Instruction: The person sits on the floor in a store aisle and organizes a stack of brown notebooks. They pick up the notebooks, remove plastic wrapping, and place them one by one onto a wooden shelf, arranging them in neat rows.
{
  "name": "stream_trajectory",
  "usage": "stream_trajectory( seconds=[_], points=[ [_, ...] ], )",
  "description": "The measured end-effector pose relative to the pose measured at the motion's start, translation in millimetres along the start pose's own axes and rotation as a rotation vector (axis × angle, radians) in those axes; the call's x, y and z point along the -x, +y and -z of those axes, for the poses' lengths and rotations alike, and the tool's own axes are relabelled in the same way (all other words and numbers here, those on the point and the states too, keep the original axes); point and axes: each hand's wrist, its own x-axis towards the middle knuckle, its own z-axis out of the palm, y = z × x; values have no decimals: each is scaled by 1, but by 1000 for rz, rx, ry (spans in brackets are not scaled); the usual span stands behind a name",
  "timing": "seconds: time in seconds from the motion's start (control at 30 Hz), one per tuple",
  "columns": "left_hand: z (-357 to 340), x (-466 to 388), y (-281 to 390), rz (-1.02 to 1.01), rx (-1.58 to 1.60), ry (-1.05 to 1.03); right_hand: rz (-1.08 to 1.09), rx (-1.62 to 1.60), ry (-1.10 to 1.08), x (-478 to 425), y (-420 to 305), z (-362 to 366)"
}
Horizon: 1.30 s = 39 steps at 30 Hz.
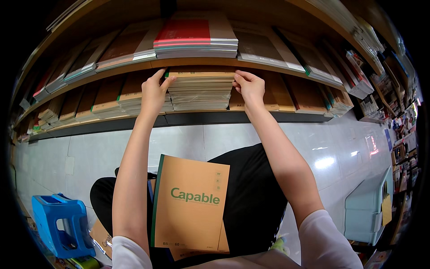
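On the lower shelf, a tall stack of tan B5 notebooks (200,90) reaches almost to the underside of the shelf above. My left hand (155,86) is at the stack's upper left corner, thumb against the front and index finger reaching back along the side. At the opposite upper corner, my right hand (250,86) grips the edge between thumb and bent fingers. Some of its fingertips are hidden. A tan notebook with a green spine (191,205) lies across my lap, with another tan notebook (201,254) partly showing beneath it.
Notebooks with red covers (198,32) are piled on the upper shelf (195,62), its edge close above my hands. More notebooks flank the stack. A blue plastic stool (63,225) stands on the tiled floor at left, a pale blue bin (366,208) at right.
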Motion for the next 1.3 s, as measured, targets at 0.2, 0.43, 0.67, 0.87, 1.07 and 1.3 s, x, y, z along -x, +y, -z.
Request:
stream_trajectory(
  seconds=[0.2, 0.43, 0.67, 0.87, 1.07, 1.3],
  points=[
    [0, 0, 0, 24, 66, -15, -1, 42, 21, 0, 0, 1],
    [-4, -2, -7, 15, 77, 11, 75, 134, 69, -2, 3, 0],
    [-4, -3, -8, 25, 80, -2, 38, 86, 49, 0, 2, -1],
    [-3, -3, -6, 17, 90, -3, 75, 226, 90, -2, 6, -4],
    [0, 0, -1, 14, 70, -32, 63, 218, 63, -3, 7, -1],
    [11, 10, 13, 33, 47, -153, 29, 305, 12, 2, -7, 5]
  ],
)
